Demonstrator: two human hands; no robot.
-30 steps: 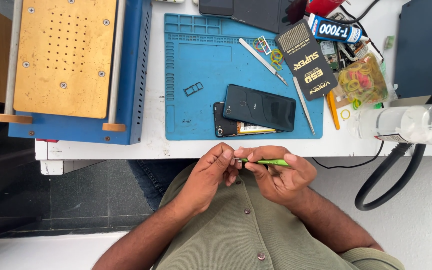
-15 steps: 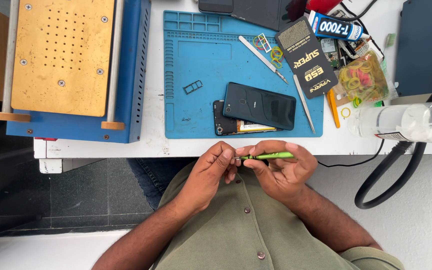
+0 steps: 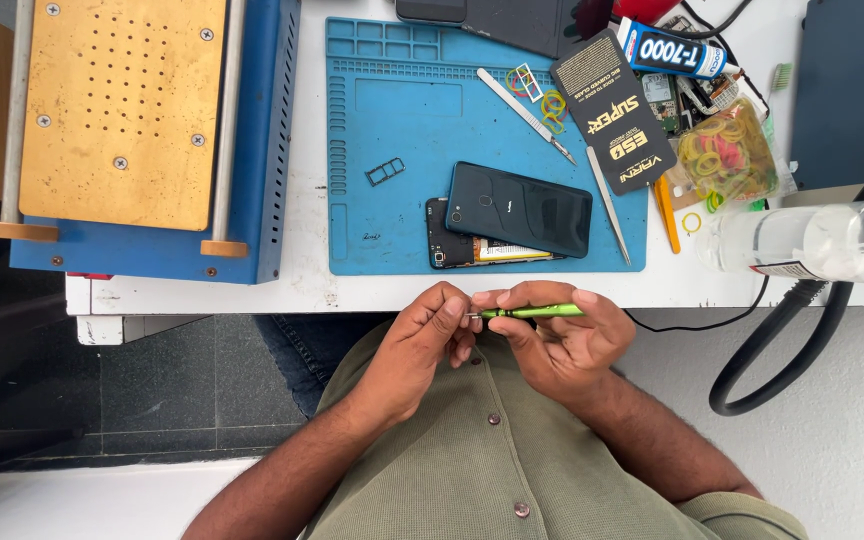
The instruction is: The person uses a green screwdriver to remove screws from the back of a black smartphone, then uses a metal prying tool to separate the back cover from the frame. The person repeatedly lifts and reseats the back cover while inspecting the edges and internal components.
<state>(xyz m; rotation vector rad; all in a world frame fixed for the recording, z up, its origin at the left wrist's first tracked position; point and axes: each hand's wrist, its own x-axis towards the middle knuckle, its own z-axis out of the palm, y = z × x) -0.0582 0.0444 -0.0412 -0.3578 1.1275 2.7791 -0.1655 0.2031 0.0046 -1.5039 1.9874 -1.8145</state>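
My right hand (image 3: 562, 345) grips a slim green screwdriver (image 3: 537, 312) held level in front of my chest, just below the white table's front edge (image 3: 372, 293). The fingertips of my left hand (image 3: 422, 340) pinch at the screwdriver's metal tip; whether something tiny sits there I cannot tell. Above the hands, on a blue work mat (image 3: 402, 120), lies a dark phone back cover (image 3: 519, 208) partly over an opened phone body (image 3: 452, 245). A small card tray (image 3: 385, 172) lies on the mat's left part.
A blue machine with a brass-coloured plate (image 3: 122, 110) stands at the left. Tweezers (image 3: 609, 205), a metal pry tool (image 3: 524, 100), a bag of rubber bands (image 3: 727, 155), a glue tube (image 3: 677, 52), a clear bottle (image 3: 812, 242) and a black hose (image 3: 782, 350) crowd the right.
Both hands have stayed together at the table edge. The green screwdriver has tilted a little and my fingers have shifted on its tip.
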